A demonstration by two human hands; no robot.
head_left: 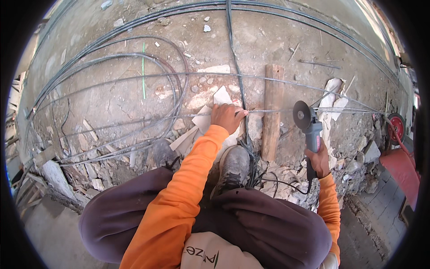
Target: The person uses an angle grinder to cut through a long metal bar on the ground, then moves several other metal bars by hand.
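My left hand [227, 117] is closed on a thin steel rod [260, 110], fingers curled around it, above broken tile pieces [204, 117]. That rod runs sideways across a wooden post [272, 134] lying on the ground. To the right of the post, my right hand [319, 158] grips an angle grinder [312, 134] by its body. The grinder's dark disc [302, 115] is tilted up near the rods. Whether the disc touches a rod, I cannot tell. A black cord [286, 183] trails from the grinder's lower end toward my shoe [234, 166].
Long steel rods [116, 31] curve across the dirt ground, with looped ends at the left. A dark bundle of rods or cable [233, 45] runs lengthwise from the top edge. Rubble [354, 170] lies along the edge near me. A red wheelbarrow [401, 166] with its wheel [396, 129] stands far right.
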